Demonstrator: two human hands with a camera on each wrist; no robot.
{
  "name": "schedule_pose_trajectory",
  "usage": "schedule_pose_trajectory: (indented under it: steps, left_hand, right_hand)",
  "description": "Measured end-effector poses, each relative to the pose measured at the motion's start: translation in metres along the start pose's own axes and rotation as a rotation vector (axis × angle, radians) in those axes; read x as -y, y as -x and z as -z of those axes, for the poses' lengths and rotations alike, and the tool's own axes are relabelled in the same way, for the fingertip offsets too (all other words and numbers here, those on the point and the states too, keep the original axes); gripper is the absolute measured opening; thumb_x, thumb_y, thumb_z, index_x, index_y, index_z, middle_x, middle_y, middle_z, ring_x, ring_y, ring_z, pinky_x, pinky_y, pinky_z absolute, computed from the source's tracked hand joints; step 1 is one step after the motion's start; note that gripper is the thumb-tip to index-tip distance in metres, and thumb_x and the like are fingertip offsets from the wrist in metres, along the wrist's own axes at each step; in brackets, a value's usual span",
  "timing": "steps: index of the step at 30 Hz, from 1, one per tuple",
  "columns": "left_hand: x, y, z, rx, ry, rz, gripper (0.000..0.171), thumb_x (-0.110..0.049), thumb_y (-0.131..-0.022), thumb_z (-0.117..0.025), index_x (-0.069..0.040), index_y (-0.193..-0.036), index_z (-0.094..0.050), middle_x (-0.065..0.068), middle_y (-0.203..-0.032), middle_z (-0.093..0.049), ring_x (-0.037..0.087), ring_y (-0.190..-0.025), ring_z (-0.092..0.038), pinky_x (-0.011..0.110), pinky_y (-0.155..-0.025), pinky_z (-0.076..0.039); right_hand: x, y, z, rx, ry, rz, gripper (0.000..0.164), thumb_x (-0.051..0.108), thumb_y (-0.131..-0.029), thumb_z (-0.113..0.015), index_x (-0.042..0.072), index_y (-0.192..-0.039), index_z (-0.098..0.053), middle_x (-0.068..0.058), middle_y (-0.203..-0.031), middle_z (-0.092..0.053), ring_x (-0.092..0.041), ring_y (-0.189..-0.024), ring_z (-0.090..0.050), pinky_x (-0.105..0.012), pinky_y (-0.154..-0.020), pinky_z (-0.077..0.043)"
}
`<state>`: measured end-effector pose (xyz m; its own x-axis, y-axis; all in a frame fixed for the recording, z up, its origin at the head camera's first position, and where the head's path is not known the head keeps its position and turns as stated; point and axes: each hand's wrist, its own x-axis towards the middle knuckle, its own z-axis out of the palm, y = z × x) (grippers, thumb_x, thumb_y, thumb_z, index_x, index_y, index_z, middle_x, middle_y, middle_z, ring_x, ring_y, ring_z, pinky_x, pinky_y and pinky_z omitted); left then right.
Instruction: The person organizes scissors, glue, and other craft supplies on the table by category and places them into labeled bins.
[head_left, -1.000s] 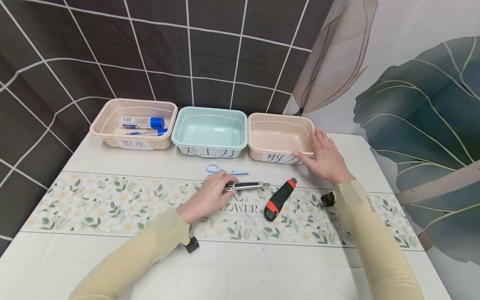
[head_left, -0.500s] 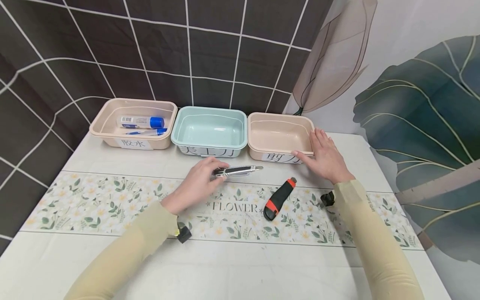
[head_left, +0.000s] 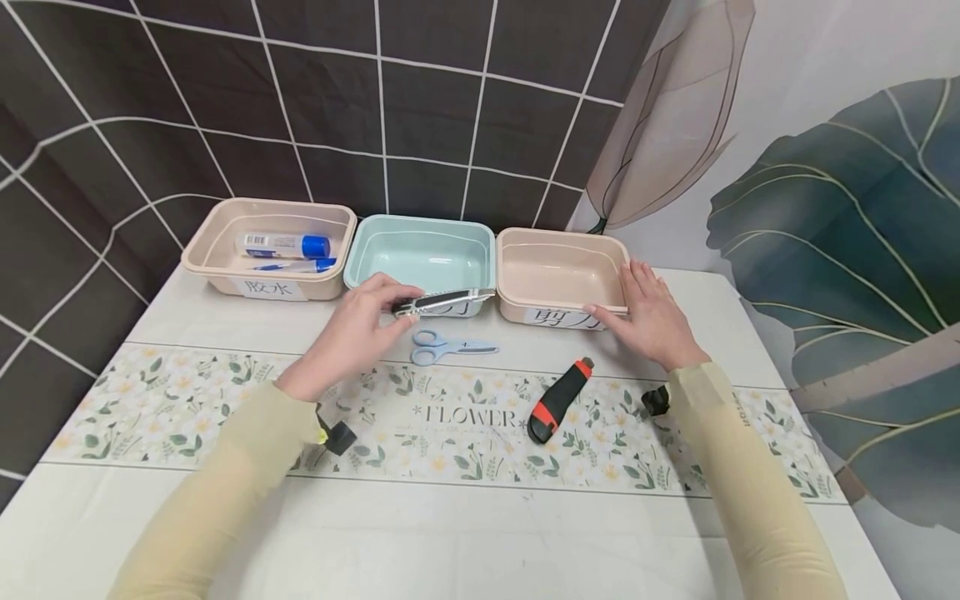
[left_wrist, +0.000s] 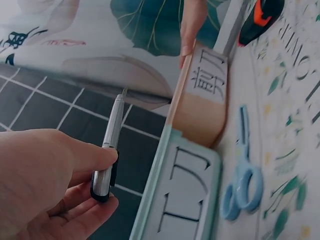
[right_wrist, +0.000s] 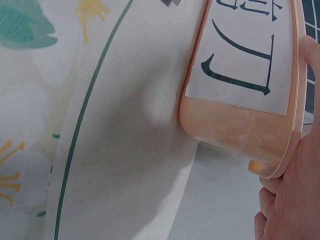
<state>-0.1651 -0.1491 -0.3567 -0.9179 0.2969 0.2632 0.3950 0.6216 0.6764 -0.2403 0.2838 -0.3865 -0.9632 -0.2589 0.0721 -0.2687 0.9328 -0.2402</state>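
My left hand (head_left: 352, 321) pinches a silver and black utility knife (head_left: 450, 301) between thumb and fingers. In the head view the knife overlaps the front rim of the pale blue box (head_left: 358, 242), its tip pointing right. The left wrist view shows the thumb along the handle of the knife (left_wrist: 114, 125). At the corner of the right-hand pinkish box (head_left: 517, 310), my right hand (head_left: 656, 321) grips the rim, thumb at the front and fingers along the side. Blue-handled scissors (head_left: 453, 347) lie in front of the boxes. A black and red utility knife (head_left: 560, 400) lies nearer me.
At the left stands another pinkish box (head_left: 322, 286) with a glue bottle (head_left: 281, 245) and a blue-and-white tube (head_left: 300, 266) inside. Paper labels mark the box fronts. A dark tiled backdrop (head_left: 427, 108) rises behind, and a floral strip (head_left: 225, 417) crosses the table.
My left hand has lifted the silver utility knife from beside the scissors and carried it up and left to the blue box's front rim. The scissors are uncovered. My right hand has stayed put.
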Motion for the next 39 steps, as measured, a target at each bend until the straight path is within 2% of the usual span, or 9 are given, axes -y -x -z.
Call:
schedule_pose_trajectory:
  steps: [8,14,19,28,33,39]
  left_hand:
    - [0.007,-0.01,0.024,-0.082,-0.036,-0.008,0.032,-0.009,-0.096,-0.071,-0.002,-0.127,-0.069,0.013,-0.114,-0.061,0.032,-0.105,-0.059,0.047,-0.093,-0.047]
    - [0.011,-0.018,0.032,-0.111,-0.06,-0.028,0.032,-0.007,-0.095,-0.071,0.0,-0.126,-0.069,0.016,-0.114,-0.062,0.034,-0.104,-0.059,0.047,-0.09,-0.049]
    - [0.014,-0.026,0.035,-0.094,-0.076,0.003,0.033,-0.009,-0.095,-0.071,-0.001,-0.127,-0.069,0.016,-0.116,-0.061,0.035,-0.103,-0.057,0.048,-0.09,-0.045]
    - [0.02,-0.047,0.039,-0.063,-0.116,0.005,0.033,-0.009,-0.098,-0.067,0.001,-0.13,-0.067,0.018,-0.114,-0.059,0.036,-0.101,-0.055,0.048,-0.088,-0.045]
    - [0.024,-0.057,0.037,-0.031,-0.138,0.013,0.034,-0.009,-0.098,-0.067,0.002,-0.13,-0.067,0.017,-0.116,-0.059,0.034,-0.099,-0.052,0.046,-0.085,-0.043]
    - [0.035,-0.066,0.033,0.015,-0.153,0.025,0.034,-0.008,-0.098,-0.065,0.003,-0.13,-0.066,0.019,-0.12,-0.059,0.037,-0.105,-0.053,0.05,-0.09,-0.042]
  right_hand:
    - [0.001,0.001,0.001,0.004,0.001,0.006,0.105,0.071,-0.096,-0.045,-0.004,-0.16,-0.011,-0.026,-0.166,-0.009,-0.039,-0.153,-0.006,-0.051,-0.123,-0.002]
    - [-0.001,0.001,0.001,0.012,0.005,0.009,0.105,0.07,-0.096,-0.046,-0.005,-0.16,-0.011,-0.027,-0.165,-0.009,-0.039,-0.153,-0.006,-0.051,-0.122,-0.003]
    - [-0.001,0.001,0.001,0.011,0.012,0.012,0.104,0.07,-0.096,-0.046,-0.005,-0.16,-0.012,-0.027,-0.165,-0.009,-0.039,-0.153,-0.006,-0.052,-0.122,-0.004]
    - [0.0,0.0,0.001,-0.001,0.021,0.012,0.104,0.07,-0.096,-0.046,-0.006,-0.16,-0.014,-0.027,-0.165,-0.011,-0.039,-0.153,-0.007,-0.052,-0.122,-0.005]
    - [0.001,0.0,0.001,-0.004,0.016,0.009,0.104,0.07,-0.096,-0.046,-0.005,-0.16,-0.014,-0.026,-0.166,-0.01,-0.039,-0.153,-0.007,-0.052,-0.122,-0.005]
    - [0.0,0.0,0.001,-0.007,0.015,0.009,0.104,0.07,-0.096,-0.046,-0.005,-0.16,-0.014,-0.026,-0.166,-0.01,-0.037,-0.153,-0.005,-0.052,-0.122,-0.004]
